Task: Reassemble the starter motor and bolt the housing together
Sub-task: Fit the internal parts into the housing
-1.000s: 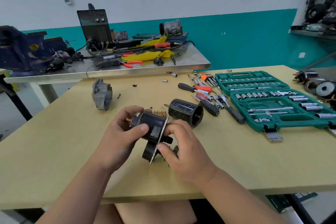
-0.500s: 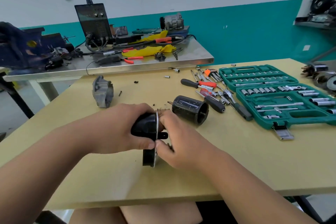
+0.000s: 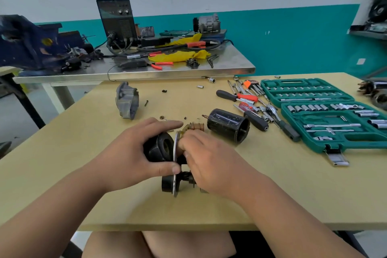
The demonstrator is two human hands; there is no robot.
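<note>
My left hand [image 3: 134, 153] grips a black starter part with a thin metal plate [image 3: 162, 148] at the table's middle; its thumb presses the plate's edge. My right hand [image 3: 207, 159] holds the plate's other side, fingers curled over it and hiding what lies there. A smaller black drum [image 3: 167, 184] hangs below on the same plate. A copper-wound armature [image 3: 196, 126] lies just behind my right hand. The black cylindrical housing [image 3: 228, 125] lies on its side to the right. A grey end cover [image 3: 126, 100] stands at the back left.
Screwdrivers and a ratchet [image 3: 251, 107] lie right of the housing. An open green socket case [image 3: 326, 111] fills the right side. Small screws and washers [image 3: 162, 117] are scattered on the wooden table [image 3: 83, 153]. A steel bench [image 3: 146, 67] with a welder stands behind.
The assembly has turned in my hands so the plate shows edge-on. My left hand has slid over the black part and my right hand has closed in on the plate.
</note>
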